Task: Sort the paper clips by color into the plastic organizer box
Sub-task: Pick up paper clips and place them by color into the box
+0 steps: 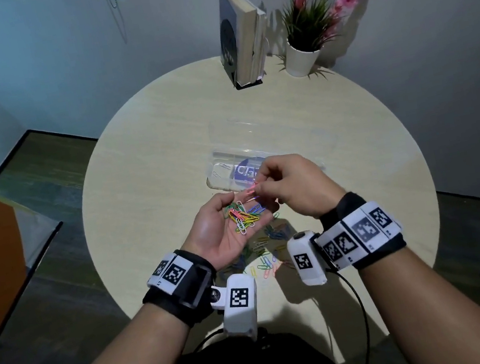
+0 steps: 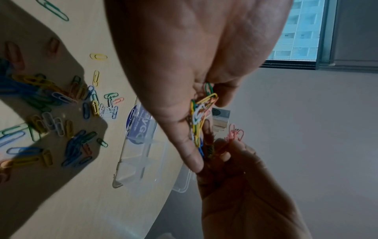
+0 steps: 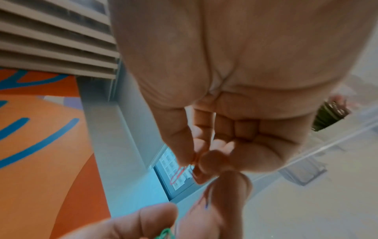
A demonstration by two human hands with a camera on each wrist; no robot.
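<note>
The left hand (image 1: 224,226) lies palm up over the near part of the round desk (image 1: 144,153), its fingers loosely cupped round a tangle of paper clips (image 1: 243,215) in yellow, green, white, blue and pink. They are thin coated wire loops, all of one shape, heaped across one another in the palm. From the left wrist view the same bundle (image 2: 201,111) shows edge-on between thumb and fingers, yellow and white loops outermost.

The right hand (image 1: 292,187) is just beside the left, above its fingertips, with a narrow grip: thumb and forefinger pinch pink paper clips (image 1: 250,191), while the other fingers are curled in. In the left wrist view the pink loops (image 2: 235,133) stand up out of that pinch; in the right wrist view they show only as a blurred red-pink outline (image 3: 180,174).

More loose clips (image 1: 266,257) lie scattered on the desk below the hands, mixed in color, blue and yellow ones thickest in the shadow.

The clear plastic organizer box (image 1: 223,165) sits open on the desk just beyond the hands, its lid (image 1: 255,128) laid back. A few pale clips lie in its left compartments, and a purple label shows through the next one.

At the far edge stand upright books (image 1: 242,37) and a white potted plant (image 1: 302,42) with pink blossoms.
</note>
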